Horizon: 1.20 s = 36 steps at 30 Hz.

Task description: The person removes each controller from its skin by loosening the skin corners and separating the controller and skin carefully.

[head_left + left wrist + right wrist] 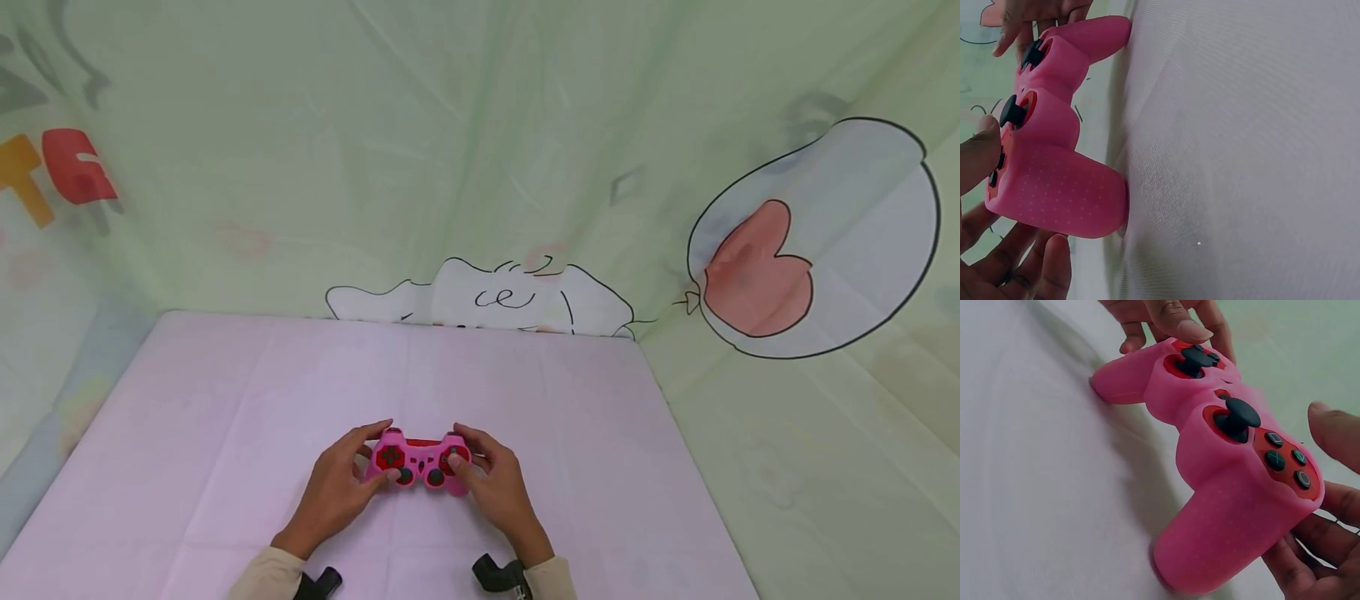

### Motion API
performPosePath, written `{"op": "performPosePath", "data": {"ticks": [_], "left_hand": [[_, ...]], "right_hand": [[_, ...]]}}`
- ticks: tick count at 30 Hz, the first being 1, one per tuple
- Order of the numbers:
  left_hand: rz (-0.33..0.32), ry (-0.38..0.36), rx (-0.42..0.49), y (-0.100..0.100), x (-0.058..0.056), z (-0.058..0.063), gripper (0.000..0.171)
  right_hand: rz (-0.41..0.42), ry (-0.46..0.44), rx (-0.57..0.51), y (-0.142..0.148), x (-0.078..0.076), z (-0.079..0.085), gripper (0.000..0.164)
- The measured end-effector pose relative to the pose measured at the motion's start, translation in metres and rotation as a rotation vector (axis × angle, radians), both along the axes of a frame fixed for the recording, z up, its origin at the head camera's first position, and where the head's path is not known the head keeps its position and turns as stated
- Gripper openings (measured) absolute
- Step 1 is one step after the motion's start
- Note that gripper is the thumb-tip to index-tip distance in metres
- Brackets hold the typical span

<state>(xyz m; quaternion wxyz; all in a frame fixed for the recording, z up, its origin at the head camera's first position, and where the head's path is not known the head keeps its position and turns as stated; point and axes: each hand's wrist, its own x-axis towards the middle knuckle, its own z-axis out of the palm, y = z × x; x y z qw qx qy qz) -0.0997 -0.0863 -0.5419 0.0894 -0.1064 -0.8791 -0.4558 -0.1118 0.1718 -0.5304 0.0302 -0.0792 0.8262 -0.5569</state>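
A pink game controller (422, 460) with red button panels and black thumbsticks stands tilted, its two handles right at the cloth. My left hand (339, 483) holds its left side, fingers behind the shell and thumb near the left thumbstick (1013, 112). From the other side my right hand (501, 483) grips the right end. In the right wrist view the right thumb (1336, 434) hovers beside the face buttons (1285, 459), with the other fingers curled behind the shell. Black thumbsticks face upward in both wrist views.
A pale pink cloth (247, 417) covers the table, ending at a green curtain (375, 167) behind it. The curtain shows a heart balloon drawing (847, 242) on the right and coloured letters (78, 167) on the left. Black devices (498, 575) are strapped at both wrists.
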Motion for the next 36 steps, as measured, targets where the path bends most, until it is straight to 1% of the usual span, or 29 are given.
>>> {"op": "performPosePath", "data": {"ticks": [5,9,13,16,21,24,26,31,36], "left_hand": [[-0.017,-0.033,0.016,-0.001,-0.001,0.001,0.067],[-0.018,-0.066,0.003,-0.002,-0.002,0.000,0.057],[-0.023,-0.085,0.010,-0.003,-0.002,-0.002,0.047],[-0.030,-0.104,0.019,-0.004,-0.002,-0.002,0.042],[-0.030,-0.129,0.046,-0.004,-0.002,0.002,0.035],[-0.026,-0.115,0.048,-0.004,-0.001,0.005,0.034],[-0.029,-0.086,0.044,-0.005,-0.001,0.006,0.034],[-0.044,0.006,0.045,-0.007,0.000,0.006,0.039],[-0.045,0.057,0.043,-0.008,0.000,0.007,0.043]], "right_hand": [[0.005,-0.021,0.023,0.002,0.000,0.001,0.044],[0.039,-0.035,0.056,0.006,-0.001,0.003,0.036],[0.093,-0.033,0.092,0.009,-0.002,0.007,0.031],[0.125,-0.039,0.099,0.010,-0.003,0.010,0.030],[0.165,-0.099,0.082,0.012,-0.001,0.013,0.036],[0.185,-0.122,0.054,0.012,0.000,0.016,0.041],[0.194,-0.124,0.035,0.012,-0.001,0.016,0.043],[0.214,-0.095,0.010,0.014,-0.003,0.018,0.045],[0.228,-0.078,-0.004,0.014,-0.004,0.022,0.047]]}}
